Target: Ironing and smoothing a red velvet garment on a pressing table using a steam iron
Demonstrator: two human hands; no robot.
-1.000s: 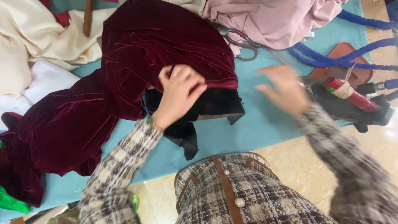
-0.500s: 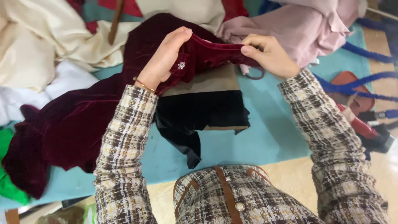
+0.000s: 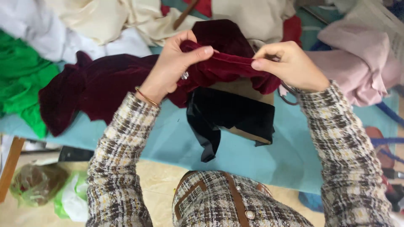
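Note:
A dark red velvet cloth [image 3: 105,86] lies spread over the teal table cover [image 3: 160,143], and its edge is lifted above the table. My left hand [image 3: 174,65] pinches that raised edge between thumb and fingers. My right hand [image 3: 290,65] pinches the same edge further right, so the velvet stretches between both hands. Under the raised velvet sits a black fabric piece [image 3: 229,115] wrapped on a tan card [image 3: 246,90]. Both arms wear checked tweed sleeves, and a thin bangle sits on the left wrist.
Green fabric [image 3: 23,90] lies at the left. Cream cloth [image 3: 105,19] and white cloth [image 3: 25,25] are piled at the back, pink fabric [image 3: 362,63] at the right. Blue straps [image 3: 387,141] run along the right edge. Plastic bags [image 3: 54,191] sit on the floor below.
Both hands went from resting on the cloth to lifting its edge. They now hold the velvet stretched between them, closer to the camera, and the view has shifted left.

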